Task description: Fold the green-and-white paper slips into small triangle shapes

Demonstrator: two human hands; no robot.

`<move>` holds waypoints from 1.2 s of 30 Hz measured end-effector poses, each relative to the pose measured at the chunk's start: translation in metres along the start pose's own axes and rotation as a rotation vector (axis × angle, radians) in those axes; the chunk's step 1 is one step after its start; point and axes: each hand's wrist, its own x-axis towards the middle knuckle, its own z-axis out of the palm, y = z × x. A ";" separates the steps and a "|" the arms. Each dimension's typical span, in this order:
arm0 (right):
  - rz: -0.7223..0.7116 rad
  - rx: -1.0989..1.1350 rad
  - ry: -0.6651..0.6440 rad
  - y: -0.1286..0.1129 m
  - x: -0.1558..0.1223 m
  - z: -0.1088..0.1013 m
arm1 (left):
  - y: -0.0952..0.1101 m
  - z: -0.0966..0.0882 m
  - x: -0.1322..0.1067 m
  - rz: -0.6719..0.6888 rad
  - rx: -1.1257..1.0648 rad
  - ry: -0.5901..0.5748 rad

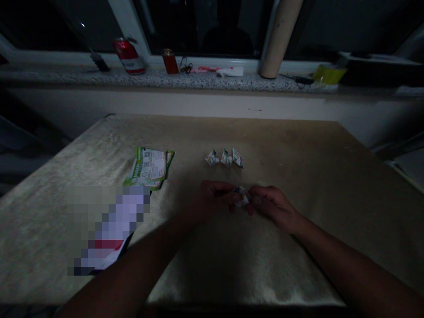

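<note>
Pinching a folded wrapper (243,195) in narrow grips, the left hand (213,198) and right hand (275,206) were nearer the surface's front edge (265,297) than three similar wrappers (226,158).

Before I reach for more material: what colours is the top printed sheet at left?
Green and whitish; the top printed sheet shows in the head view.

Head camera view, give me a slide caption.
Left hand and right hand hold a folded packet near three similar packets on the table.

No wording is legible; print on the green-edged sheets (150,165) (and red can (127,55)) is too small
</note>
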 end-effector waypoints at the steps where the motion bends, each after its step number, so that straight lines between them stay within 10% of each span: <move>1: -0.012 -0.022 0.001 -0.001 0.000 0.000 | 0.001 0.001 0.000 0.010 0.009 0.017; 17: -0.045 -0.263 0.051 -0.004 0.002 0.004 | 0.010 0.012 -0.007 0.063 0.233 0.220; 36: -0.063 -0.096 0.007 -0.003 -0.001 0.002 | 0.005 0.008 -0.005 -0.018 0.123 0.066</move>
